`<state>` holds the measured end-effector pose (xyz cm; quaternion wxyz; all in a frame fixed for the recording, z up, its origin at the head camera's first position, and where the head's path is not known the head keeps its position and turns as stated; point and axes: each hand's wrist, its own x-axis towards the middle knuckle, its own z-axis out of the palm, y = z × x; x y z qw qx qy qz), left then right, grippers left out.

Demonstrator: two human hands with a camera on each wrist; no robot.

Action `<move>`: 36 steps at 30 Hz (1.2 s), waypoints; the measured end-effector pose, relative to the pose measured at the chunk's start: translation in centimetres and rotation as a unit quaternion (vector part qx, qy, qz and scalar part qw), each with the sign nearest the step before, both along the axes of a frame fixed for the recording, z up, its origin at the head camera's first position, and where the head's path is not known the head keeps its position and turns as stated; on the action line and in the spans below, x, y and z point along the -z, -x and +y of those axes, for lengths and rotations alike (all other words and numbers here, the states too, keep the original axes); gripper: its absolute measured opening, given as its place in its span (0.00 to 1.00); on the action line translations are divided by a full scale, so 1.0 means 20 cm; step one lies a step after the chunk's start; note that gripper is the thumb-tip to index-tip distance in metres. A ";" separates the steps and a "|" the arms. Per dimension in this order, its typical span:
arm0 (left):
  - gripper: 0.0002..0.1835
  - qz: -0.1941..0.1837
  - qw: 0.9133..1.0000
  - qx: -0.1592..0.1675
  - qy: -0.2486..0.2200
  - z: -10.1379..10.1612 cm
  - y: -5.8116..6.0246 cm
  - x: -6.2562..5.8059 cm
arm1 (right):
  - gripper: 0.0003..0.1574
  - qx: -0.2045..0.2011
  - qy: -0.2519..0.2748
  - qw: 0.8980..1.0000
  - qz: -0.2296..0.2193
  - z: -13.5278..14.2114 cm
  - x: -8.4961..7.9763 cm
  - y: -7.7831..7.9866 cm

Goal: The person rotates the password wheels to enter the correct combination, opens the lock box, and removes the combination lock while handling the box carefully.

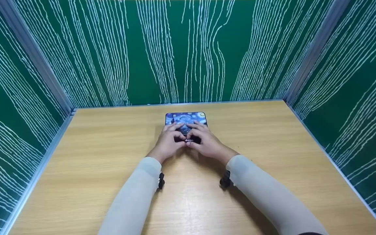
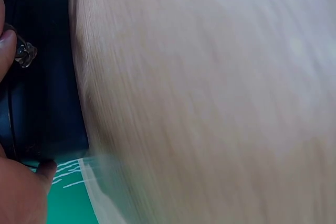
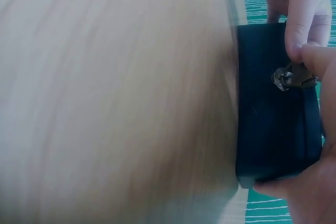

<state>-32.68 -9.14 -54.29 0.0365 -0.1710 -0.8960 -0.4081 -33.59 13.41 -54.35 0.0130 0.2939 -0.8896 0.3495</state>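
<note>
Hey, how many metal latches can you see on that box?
1: a metal latch near the middle of the box's dark front, with fingertips right at it. The far side is out of view, so any there would be hidden.

- The box (image 3: 270, 129) has dark sides that look smooth and mostly dull. I can't tell if they are wood or metal.
- Its lid (image 1: 185, 117) looks flat and smooth, with a printed picture on it.
- The clasp (image 3: 302, 80) is shiny, silvery metal.
- The table (image 1: 188, 199) looks like smooth wood, with stripy grain and a soft shine where light lands.
- The sleeves (image 1: 129, 195) look like thin, pale cloth, not shiny.
- The wrist gadgets (image 1: 225, 180) look like hard, black plastic.
- The corner posts (image 1: 315, 52) look like smooth grey metal.
- The back wall (image 1: 181, 49) looks flat and green, with thin, wobbly white lines.
</note>
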 end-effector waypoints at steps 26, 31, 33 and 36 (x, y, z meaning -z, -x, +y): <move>0.03 0.008 1.000 0.000 -0.001 0.00 0.00 0.00 | 0.09 0.002 -0.019 1.000 0.007 0.00 0.00 0.00; 0.03 0.010 1.000 -0.002 -0.003 0.00 0.00 0.00 | 0.11 0.003 -0.016 1.000 0.002 0.00 0.01 0.00; 0.03 0.011 1.000 -0.002 -0.003 0.00 0.00 0.00 | 0.11 0.003 -0.015 1.000 0.001 0.00 0.00 0.00; 0.03 0.009 1.000 -0.001 -0.003 0.00 0.00 0.00 | 0.11 0.004 -0.014 1.000 -0.001 0.00 0.00 0.00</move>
